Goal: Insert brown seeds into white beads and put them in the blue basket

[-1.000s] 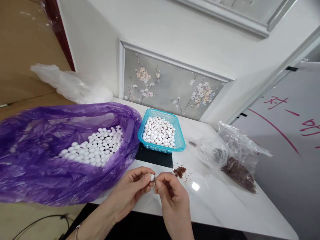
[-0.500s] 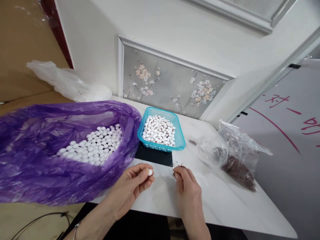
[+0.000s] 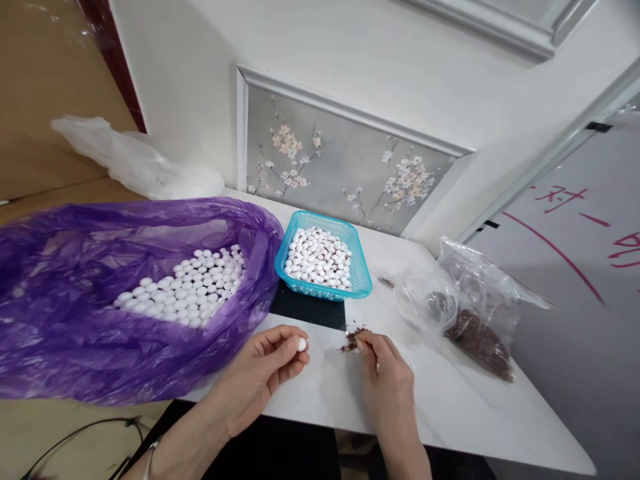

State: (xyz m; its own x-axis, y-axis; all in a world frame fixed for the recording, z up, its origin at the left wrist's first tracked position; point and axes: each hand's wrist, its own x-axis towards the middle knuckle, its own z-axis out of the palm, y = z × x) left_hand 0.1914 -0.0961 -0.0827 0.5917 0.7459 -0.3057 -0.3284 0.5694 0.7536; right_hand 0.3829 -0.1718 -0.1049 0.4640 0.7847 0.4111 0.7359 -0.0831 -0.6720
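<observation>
Between the thumb and fingers of my left hand (image 3: 273, 363) is a small white egg-shaped piece (image 3: 301, 345), held above the white table. My right hand (image 3: 387, 373) is closed in a pinch at the right edge of a small heap of dark reddish-brown bits (image 3: 352, 339); what its fingertips hold, if anything, is too small to make out. Behind the hands stands a turquoise basket (image 3: 361, 267) with many white pieces (image 3: 319, 257) in it, brown bits showing among them. At left, an open purple plastic bag (image 3: 65, 300) holds more white pieces (image 3: 190, 287).
A clear plastic tub (image 3: 420, 297) lies right of the basket, beside a clear bag of brown bits (image 3: 480, 343). A black patch (image 3: 307, 308) shows under the basket. A framed flower picture (image 3: 340, 167) and a whiteboard (image 3: 565, 320) stand behind. A white plastic bag (image 3: 145, 167) lies at back left.
My right hand has shifted slightly to the right, so more of the brown heap shows. The left hand keeps its hold on the white piece, almost unmoved.
</observation>
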